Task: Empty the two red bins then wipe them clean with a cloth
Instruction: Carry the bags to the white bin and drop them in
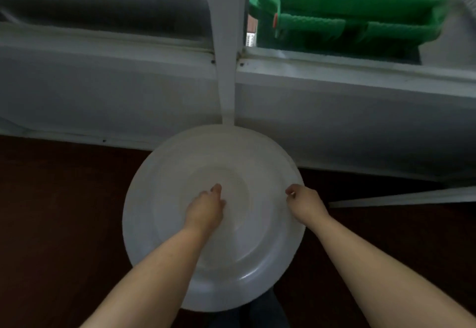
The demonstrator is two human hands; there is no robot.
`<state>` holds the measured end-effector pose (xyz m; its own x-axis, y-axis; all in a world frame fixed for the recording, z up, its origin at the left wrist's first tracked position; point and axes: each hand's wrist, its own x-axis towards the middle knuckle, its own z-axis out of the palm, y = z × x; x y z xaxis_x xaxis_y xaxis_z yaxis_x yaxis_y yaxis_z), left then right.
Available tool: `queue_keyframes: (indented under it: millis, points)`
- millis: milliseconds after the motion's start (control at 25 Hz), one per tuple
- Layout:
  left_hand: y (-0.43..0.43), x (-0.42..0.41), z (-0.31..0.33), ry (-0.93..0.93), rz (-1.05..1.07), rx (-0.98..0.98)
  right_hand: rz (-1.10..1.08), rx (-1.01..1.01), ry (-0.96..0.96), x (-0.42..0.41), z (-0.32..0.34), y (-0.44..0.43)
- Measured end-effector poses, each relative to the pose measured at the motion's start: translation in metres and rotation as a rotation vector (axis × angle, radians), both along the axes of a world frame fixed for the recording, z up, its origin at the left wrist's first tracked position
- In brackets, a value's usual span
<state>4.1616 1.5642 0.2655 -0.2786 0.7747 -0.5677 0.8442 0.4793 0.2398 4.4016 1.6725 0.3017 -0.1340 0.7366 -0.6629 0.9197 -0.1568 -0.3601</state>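
Observation:
No red bin and no cloth are in view. A large round white basin (180, 173) sits on the dark floor below me, against a white wall. My left hand (206, 209) reaches over the basin's middle with its fingers curled under. The back of the hand hides whether they hold anything. At the basin's right rim, my right hand (305, 202) has its fingers curled and seems to pinch the edge.
A white window frame (224, 44) and its sill (334, 70) run across the top. Behind the glass at the upper right stands a green bin (360, 13). A white strip (412, 198) lies on the dark floor (64, 224) to the right.

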Motion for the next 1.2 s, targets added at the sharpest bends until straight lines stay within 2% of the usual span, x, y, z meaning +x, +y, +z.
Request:
queue_keyframes:
  millis: [280, 520, 1200]
  points:
    - [0.033, 0.031, -0.049, 0.043, -0.093, -0.046, -0.078, -0.040, 0.042, 0.042, -0.053, -0.005]
    - [0.036, 0.026, -0.068, 0.050, -0.060, -0.083, -0.112, -0.059, 0.056, 0.048, -0.078, -0.007]
    - [0.026, 0.024, -0.068, -0.007, -0.080, -0.129, -0.073, -0.072, 0.035, 0.010, -0.079, -0.008]
